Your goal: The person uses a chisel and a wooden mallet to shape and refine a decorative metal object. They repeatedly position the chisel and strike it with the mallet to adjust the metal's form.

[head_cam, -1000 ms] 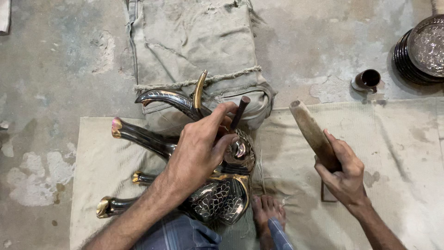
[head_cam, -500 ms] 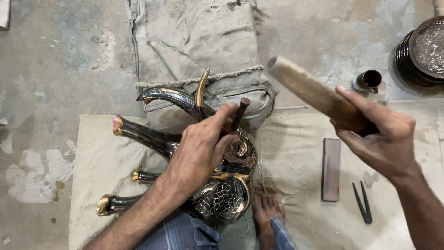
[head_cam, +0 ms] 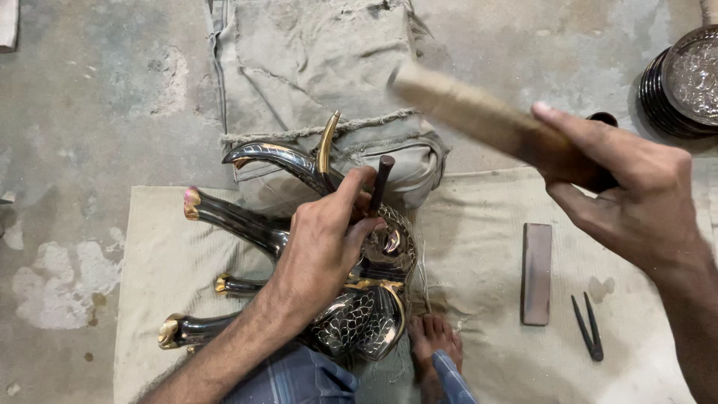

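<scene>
Gripping a dark metal chisel [head_cam: 380, 183] upright, the left hand [head_cam: 325, 243] presses it onto the black-and-brass engraved elephant figure [head_cam: 359, 299]. Above right, the right hand [head_cam: 636, 198] clasps a blurred wooden mallet [head_cam: 479, 116]. Below it lie a brown rectangular sharpening stone [head_cam: 536, 273] and black tweezers [head_cam: 588, 329] on beige cloth [head_cam: 486, 247].

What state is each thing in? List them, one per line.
Left hand: holds the chisel against the figure.
Chisel: upright, tip hidden.
Right hand: grips the raised, blurred wooden mallet.
Metal elephant figure: lying on cloth.
Flat bar: lying loose.
</scene>
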